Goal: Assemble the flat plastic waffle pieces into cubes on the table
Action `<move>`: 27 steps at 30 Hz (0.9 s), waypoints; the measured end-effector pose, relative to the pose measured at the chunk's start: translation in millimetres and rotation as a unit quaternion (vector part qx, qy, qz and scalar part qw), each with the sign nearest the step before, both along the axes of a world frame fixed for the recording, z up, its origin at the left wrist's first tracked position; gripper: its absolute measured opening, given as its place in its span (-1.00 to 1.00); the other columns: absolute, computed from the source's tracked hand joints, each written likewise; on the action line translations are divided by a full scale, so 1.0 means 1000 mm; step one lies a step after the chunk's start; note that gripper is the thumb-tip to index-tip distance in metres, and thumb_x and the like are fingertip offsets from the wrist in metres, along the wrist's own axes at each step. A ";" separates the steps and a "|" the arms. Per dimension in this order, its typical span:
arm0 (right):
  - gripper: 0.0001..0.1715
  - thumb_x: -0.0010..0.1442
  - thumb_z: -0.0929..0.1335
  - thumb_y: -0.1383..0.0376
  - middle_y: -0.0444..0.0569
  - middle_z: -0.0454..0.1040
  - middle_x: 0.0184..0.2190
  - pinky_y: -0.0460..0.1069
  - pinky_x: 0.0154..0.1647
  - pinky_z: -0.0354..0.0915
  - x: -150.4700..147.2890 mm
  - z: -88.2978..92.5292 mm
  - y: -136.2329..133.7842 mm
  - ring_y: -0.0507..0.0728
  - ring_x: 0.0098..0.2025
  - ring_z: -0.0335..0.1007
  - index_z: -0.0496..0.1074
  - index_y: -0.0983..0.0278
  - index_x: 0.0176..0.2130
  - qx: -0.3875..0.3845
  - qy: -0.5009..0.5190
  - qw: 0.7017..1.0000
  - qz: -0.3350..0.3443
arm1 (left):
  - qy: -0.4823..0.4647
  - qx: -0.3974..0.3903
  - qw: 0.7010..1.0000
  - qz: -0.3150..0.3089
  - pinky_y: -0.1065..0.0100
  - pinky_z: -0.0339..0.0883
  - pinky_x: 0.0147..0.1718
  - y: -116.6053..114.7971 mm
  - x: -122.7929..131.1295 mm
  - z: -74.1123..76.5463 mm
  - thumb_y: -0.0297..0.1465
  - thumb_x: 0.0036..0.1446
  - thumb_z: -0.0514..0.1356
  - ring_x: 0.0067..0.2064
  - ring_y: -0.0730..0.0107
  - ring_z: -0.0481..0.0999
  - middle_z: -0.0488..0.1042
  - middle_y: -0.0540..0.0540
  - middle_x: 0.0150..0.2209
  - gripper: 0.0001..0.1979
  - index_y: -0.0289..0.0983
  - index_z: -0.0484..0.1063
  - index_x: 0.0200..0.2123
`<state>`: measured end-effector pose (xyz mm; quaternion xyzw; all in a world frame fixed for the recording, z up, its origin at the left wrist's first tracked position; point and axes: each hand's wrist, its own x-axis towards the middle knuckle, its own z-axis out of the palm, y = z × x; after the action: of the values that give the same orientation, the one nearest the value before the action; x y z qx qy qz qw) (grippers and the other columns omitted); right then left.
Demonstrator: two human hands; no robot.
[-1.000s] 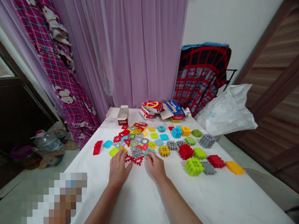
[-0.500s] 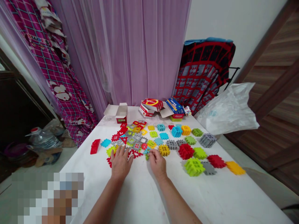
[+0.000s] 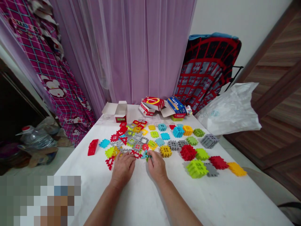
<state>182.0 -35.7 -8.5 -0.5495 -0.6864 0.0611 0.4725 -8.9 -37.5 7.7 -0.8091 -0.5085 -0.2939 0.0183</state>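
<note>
My right hand [image 3: 157, 166] is closed in a pinch at the near edge of a pile of plastic interlocking tiles. Small blue [image 3: 145, 154] and green tiles [image 3: 147, 159] show at its fingertips; the fingers partly hide them. To the left, my left hand [image 3: 123, 168] lies palm down over the pile's near edge, fingers loosely bent, with nothing visible gripped. A red triangular tile [image 3: 109, 163] lies left of it, and another red tile [image 3: 136, 154] touches or nearly touches its fingertips. Grey window tiles [image 3: 137, 146] lie just beyond.
Stacked tiles stand to the right: yellow [image 3: 166, 151], red [image 3: 188, 152], lime [image 3: 197, 169], blue [image 3: 178, 131], grey [image 3: 209, 141]. Single tiles lie among them. Opened boxes [image 3: 121, 113] and a blue box [image 3: 176, 104] line the back. A white plastic bag [image 3: 232, 110] hangs at the right edge.
My left hand has drawn its spread fingers in and shifted slightly right and nearer. The small blue tile at my right fingertips has shifted slightly left. The view has turned a little.
</note>
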 end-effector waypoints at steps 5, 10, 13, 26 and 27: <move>-0.71 0.19 0.23 0.42 -0.03 0.56 -0.33 0.01 -0.08 0.33 0.000 0.007 -0.004 0.14 -0.18 0.43 0.47 0.24 -0.16 -0.004 0.010 1.000 0.015 | 0.004 -0.003 1.000 -0.002 -0.09 0.13 0.21 -0.001 0.000 0.002 -0.39 0.23 0.08 0.08 0.15 0.49 0.61 -0.08 -0.05 -0.76 -0.11 0.56 -0.17; -0.71 0.16 0.26 0.42 0.01 0.54 -0.26 0.05 -0.06 0.31 -0.001 0.006 -0.004 0.17 -0.14 0.39 0.48 0.25 -0.15 -0.009 -0.031 0.999 -0.008 | 0.036 -0.018 0.999 0.023 -0.22 0.05 0.22 -0.002 0.003 0.003 -0.34 0.20 0.12 0.18 0.02 0.41 0.56 -0.08 0.05 -0.71 -0.07 0.53 -0.03; -0.65 0.13 0.28 0.42 0.04 0.54 -0.20 0.11 0.01 0.25 -0.002 0.003 -0.003 0.22 -0.06 0.34 0.46 0.26 -0.08 -0.005 -0.072 0.997 -0.038 | 0.014 -0.023 0.999 0.020 -0.19 0.02 0.24 -0.003 0.003 0.006 -0.35 0.23 0.11 0.09 0.11 0.48 0.62 -0.04 -0.06 -0.77 -0.06 0.56 -0.16; -0.72 0.15 0.30 0.44 -0.02 0.54 -0.24 0.08 -0.04 0.20 -0.003 0.004 -0.003 0.20 -0.11 0.32 0.48 0.21 -0.15 -0.015 -0.089 0.995 -0.040 | 0.012 -0.021 1.000 0.015 -0.15 0.10 0.20 0.000 0.002 0.005 -0.38 0.20 0.13 0.09 0.10 0.47 0.61 -0.02 -0.06 -0.82 -0.08 0.55 -0.27; -0.72 0.16 0.29 0.44 -0.02 0.53 -0.25 0.08 -0.05 0.20 -0.003 0.003 -0.002 0.20 -0.12 0.32 0.48 0.21 -0.15 -0.015 -0.085 0.995 -0.040 | 0.015 -0.022 1.000 0.015 -0.15 0.10 0.20 0.000 0.002 0.005 -0.37 0.20 0.15 0.10 0.10 0.47 0.61 -0.03 -0.05 -0.83 -0.08 0.55 -0.26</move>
<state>179.3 -38.0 -5.1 -0.5862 -0.7008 0.0053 0.4064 -7.2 -37.2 12.5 -0.8058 -0.5268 -0.2701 0.0131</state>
